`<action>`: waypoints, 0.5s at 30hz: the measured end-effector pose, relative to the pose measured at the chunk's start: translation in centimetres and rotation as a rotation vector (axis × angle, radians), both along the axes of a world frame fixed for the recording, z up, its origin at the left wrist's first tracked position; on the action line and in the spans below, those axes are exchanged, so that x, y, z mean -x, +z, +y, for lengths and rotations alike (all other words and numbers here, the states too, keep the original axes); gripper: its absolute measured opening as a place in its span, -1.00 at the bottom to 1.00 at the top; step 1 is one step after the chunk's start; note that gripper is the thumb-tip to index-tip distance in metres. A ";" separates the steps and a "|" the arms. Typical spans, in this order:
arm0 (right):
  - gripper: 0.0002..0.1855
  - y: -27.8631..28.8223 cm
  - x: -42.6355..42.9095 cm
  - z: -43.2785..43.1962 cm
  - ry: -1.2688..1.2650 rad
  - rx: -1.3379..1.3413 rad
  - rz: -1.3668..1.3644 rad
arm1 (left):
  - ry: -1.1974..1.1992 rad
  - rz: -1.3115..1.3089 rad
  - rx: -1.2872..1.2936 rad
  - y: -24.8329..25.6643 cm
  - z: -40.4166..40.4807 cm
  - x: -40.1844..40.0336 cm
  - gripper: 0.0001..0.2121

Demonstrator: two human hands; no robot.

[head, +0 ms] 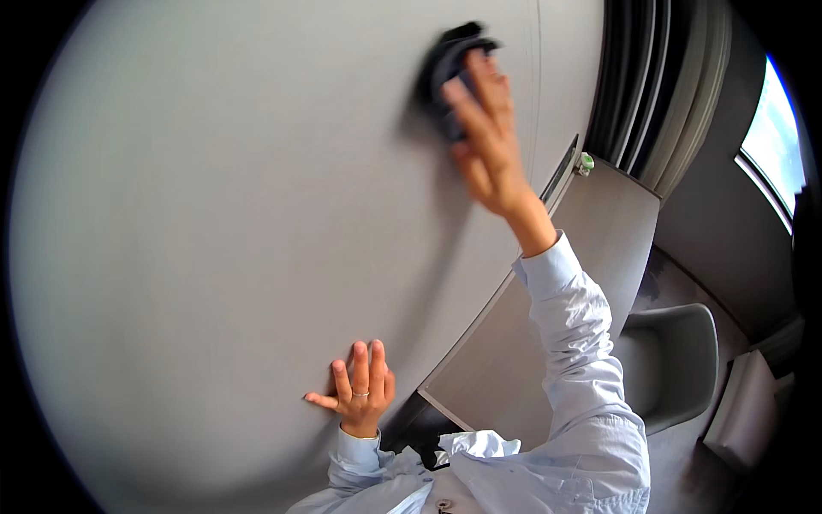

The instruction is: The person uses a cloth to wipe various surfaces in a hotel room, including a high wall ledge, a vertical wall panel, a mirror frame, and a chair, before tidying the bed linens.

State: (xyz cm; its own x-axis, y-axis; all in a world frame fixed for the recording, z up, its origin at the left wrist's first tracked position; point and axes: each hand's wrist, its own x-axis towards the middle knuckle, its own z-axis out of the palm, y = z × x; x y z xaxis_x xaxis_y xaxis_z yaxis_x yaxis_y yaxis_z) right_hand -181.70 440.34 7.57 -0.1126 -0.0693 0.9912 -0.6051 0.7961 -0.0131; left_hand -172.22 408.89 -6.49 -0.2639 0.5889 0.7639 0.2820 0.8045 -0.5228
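A pale, smooth wall panel point(225, 212) fills most of the view before me. My right hand point(485, 132) reaches up across it and presses a dark cloth point(449, 77) to the surface. Blur softens the cloth and fingers, so the cloth's folds are hard to make out. Lower down, my left hand point(363, 389) rests on the same panel with its fingers spread, a thin ring on one of them. Nothing is held in it.
A table point(501, 360) meets the panel at the right, with a small green-and-white object point(584, 163) at its far end. Beyond stand a grey chair point(668, 366) and a pale box-like object point(742, 411). Dark and beige curtains point(681, 96) hang near a window point(770, 141).
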 end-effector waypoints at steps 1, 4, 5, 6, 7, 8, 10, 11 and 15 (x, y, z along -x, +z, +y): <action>-0.38 -1.0 1.7 2.4 0.006 0.173 0.011 | -0.030 0.005 0.024 0.2 -0.4 0.0 -0.67; -0.38 -3.5 2.1 7.3 0.115 0.667 -0.141 | -0.051 0.015 -0.023 -0.9 0.1 -0.2 -0.66; -0.38 -4.6 1.9 7.7 0.034 0.685 -0.192 | -0.071 -0.005 -0.013 -1.2 0.0 -0.3 -0.66; -0.37 -4.7 1.6 5.6 -0.016 0.679 -0.182 | -0.096 -0.018 -0.041 -1.4 -0.1 -0.6 -0.64; -0.36 -4.5 1.2 2.5 -0.066 0.664 -0.168 | -0.093 -0.009 -0.065 -1.6 0.0 -0.4 -0.64; -0.35 -3.6 -0.1 -3.0 -0.048 0.627 -0.140 | -0.145 -0.031 -0.050 -2.0 -0.7 -0.2 -0.63; -0.36 -2.2 -3.6 -12.2 -0.012 0.302 -0.088 | -0.273 -0.089 -0.043 -2.1 -2.2 -0.3 -0.60; -0.40 -2.0 -5.3 -16.0 0.020 0.088 -0.104 | -0.328 -0.161 -0.058 -1.7 -2.9 -0.6 -0.61; -0.33 -3.1 -4.9 -14.2 -0.049 -0.142 -0.018 | -0.502 -0.282 -0.160 -1.7 -5.3 -1.8 -0.62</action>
State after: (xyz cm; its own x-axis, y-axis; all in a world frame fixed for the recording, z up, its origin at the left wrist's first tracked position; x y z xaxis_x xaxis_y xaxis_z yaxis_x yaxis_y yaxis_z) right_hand -176.76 426.11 4.47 -0.1372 -0.2030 0.9695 -0.5664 0.8190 0.0913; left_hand -170.40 403.61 -8.16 -0.1884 0.5777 0.7942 0.7588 0.5990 -0.2557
